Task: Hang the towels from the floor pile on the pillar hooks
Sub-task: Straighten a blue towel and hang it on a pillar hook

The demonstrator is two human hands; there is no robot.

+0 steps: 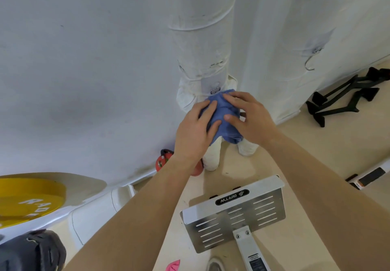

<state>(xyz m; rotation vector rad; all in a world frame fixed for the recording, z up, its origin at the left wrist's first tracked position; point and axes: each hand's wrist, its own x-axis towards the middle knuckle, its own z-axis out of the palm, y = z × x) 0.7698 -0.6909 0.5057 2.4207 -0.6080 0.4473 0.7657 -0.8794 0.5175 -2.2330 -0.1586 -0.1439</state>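
One blue towel (223,118), clasped by left hand (196,131) at its 9 o'clock, right hand (249,116) at 3 o'clock. Two hooks: near hook (215,90) at 12, far hook (309,65) at 2.

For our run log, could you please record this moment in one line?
left hand, right hand: hold blue towel | towel: at pillar's metal ring | other hook: bare

Beige floor (312,148): black cable handles (366,94) far right; red kettlebell (161,163) by the wall; slotted metal footplate (234,213) centre; pink scrap (173,266) bottom edge.
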